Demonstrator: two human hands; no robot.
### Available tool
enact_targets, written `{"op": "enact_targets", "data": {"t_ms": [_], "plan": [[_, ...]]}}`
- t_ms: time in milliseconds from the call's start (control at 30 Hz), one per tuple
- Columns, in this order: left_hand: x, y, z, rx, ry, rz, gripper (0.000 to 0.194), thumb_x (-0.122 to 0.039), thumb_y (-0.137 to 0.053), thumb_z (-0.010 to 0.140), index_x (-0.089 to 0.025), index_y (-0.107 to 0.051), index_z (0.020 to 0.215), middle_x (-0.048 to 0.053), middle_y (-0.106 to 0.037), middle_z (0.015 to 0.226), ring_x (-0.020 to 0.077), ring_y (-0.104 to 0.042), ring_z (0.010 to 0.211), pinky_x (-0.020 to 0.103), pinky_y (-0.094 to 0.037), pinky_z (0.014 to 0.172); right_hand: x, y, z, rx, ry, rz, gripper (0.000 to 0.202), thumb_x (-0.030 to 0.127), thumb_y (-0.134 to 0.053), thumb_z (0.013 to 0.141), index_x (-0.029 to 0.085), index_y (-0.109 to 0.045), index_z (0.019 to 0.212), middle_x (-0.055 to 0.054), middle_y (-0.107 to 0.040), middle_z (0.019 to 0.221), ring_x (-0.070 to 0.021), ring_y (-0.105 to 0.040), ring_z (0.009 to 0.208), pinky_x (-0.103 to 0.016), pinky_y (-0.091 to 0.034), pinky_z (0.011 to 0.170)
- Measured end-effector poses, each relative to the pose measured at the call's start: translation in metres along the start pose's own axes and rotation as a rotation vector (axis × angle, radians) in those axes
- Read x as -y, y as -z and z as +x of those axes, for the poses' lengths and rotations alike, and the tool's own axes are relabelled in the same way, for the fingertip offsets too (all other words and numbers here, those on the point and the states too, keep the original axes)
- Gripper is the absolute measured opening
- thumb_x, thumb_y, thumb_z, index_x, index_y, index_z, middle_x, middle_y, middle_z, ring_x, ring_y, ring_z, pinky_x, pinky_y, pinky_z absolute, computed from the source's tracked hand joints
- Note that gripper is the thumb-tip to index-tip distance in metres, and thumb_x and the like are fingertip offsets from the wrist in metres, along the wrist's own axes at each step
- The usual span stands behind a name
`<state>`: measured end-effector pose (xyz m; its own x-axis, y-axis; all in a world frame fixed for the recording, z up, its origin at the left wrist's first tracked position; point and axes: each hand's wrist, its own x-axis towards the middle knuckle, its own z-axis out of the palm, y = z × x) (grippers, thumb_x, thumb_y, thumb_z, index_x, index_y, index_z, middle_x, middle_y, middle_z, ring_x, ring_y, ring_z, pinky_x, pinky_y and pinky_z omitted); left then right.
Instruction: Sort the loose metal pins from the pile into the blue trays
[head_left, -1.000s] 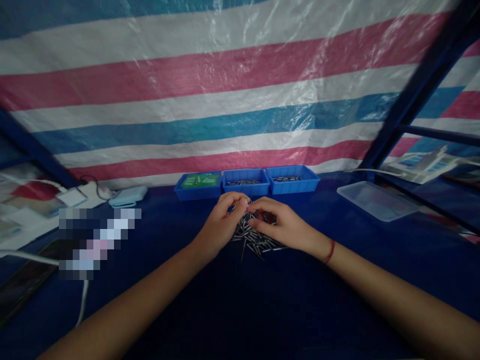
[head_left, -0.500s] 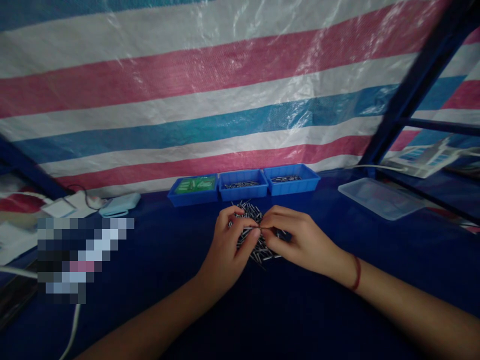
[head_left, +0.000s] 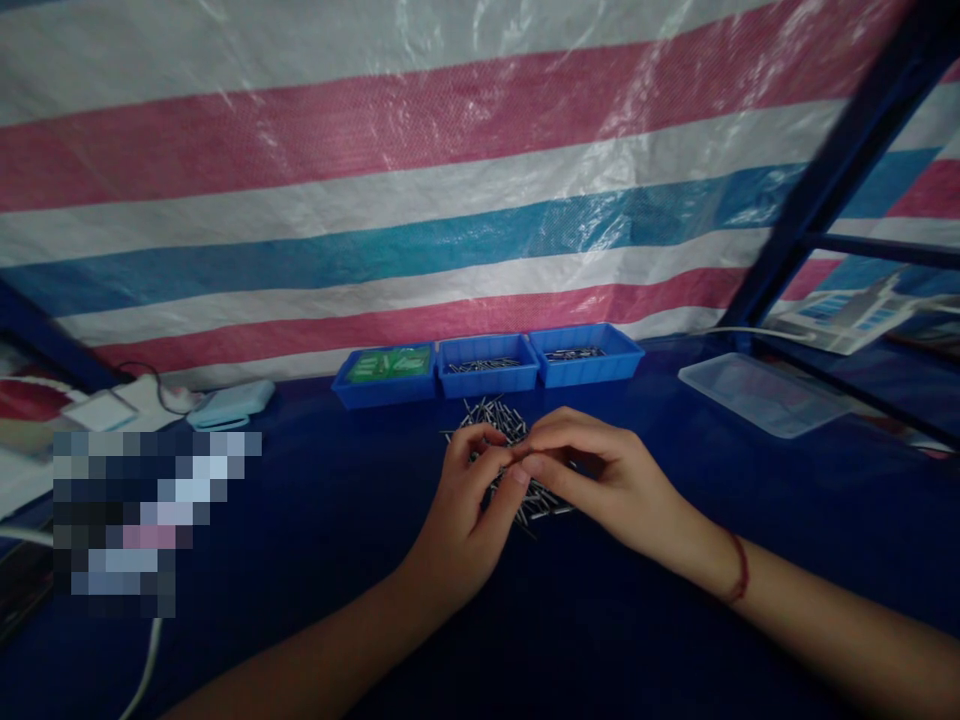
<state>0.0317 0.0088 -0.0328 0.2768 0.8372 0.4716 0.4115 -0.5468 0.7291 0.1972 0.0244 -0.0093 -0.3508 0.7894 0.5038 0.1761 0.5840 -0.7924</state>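
Observation:
My left hand (head_left: pixel 476 500) and my right hand (head_left: pixel 600 465) meet fingertip to fingertip above a loose pile of thin metal pins (head_left: pixel 491 410). Both are closed in a pinch, thumbs against index fingers. A thin metal pin showed between these fingertips a moment ago; now the fingers mostly hide it. The pile, dark and silvery with pins lying in all directions, rests on the dark blue tabletop (head_left: pixel 360 500). Parts of it show behind and below my fingers. A dark red cord circles my right wrist.
Behind the pile stand three blue bins: the left bin (head_left: pixel 345 392) holds green packets, the middle bin (head_left: pixel 487 382) and right bin (head_left: pixel 592 372) hold metal pins. A clear plastic lid (head_left: pixel 765 395) lies right. A light blue case (head_left: pixel 232 403) and a white cable (head_left: pixel 142 665) are left.
My fingertips have drawn closer together, and the pin between them is now mostly covered. My right hand's fingers have curled over. The view has shifted slightly.

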Motion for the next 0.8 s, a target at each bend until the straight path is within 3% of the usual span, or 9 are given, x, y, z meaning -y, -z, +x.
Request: {"op": "enact_targets", "data": {"t_ms": [200,500,667,800], "plan": [[-0.0002,0.0004,-0.0001,-0.015,0.005,-0.003,0.010,-0.022,-0.048,0.089,-0.023,-0.057,0.092,0.005,-0.046,0.106,0.0207,-0.047,0.103,0.039,-0.041,0.089,0.0011,-0.0016,-0.0012,-0.007,0.044,-0.047,0.008,0.021,-0.058,0.083,0.021,-0.066,0.086,-0.002,-0.062,0.082,-0.0131,-0.058,0.074,-0.029,-0.048,0.064],[0.0033,-0.0010,0.0016,-0.122,0.022,-0.004,0.008,-0.021,-0.053,0.086,-0.023,-0.059,0.090,0.003,-0.046,0.100,0.0171,-0.050,0.091,0.033,-0.043,0.078,0.0004,-0.0026,-0.0020,-0.129,0.011,-0.063,0.006,0.023,-0.062,0.079,0.020,-0.065,0.083,-0.002,-0.056,0.076,-0.0115,-0.054,0.062,-0.026,-0.045,0.053],[0.0015,0.0009,0.0018,-0.210,-0.001,0.007,0.011,-0.020,-0.054,0.085,-0.026,-0.059,0.093,0.003,-0.046,0.100,0.0177,-0.050,0.091,0.032,-0.044,0.074,-0.0038,-0.0037,-0.0011,-0.118,-0.011,-0.034,0.006,0.023,-0.062,0.079,0.021,-0.065,0.083,-0.002,-0.057,0.078,-0.0125,-0.055,0.066,-0.027,-0.046,0.055],[0.0007,0.0036,0.0020,-0.217,-0.038,0.016,0.010,-0.021,-0.053,0.086,-0.027,-0.059,0.091,0.002,-0.046,0.098,0.0165,-0.050,0.087,0.030,-0.044,0.072,-0.0048,-0.0076,-0.0023,-0.085,0.000,-0.023,0.006,0.023,-0.062,0.079,0.021,-0.066,0.082,-0.003,-0.058,0.080,-0.0128,-0.057,0.068,-0.027,-0.046,0.056]]}}
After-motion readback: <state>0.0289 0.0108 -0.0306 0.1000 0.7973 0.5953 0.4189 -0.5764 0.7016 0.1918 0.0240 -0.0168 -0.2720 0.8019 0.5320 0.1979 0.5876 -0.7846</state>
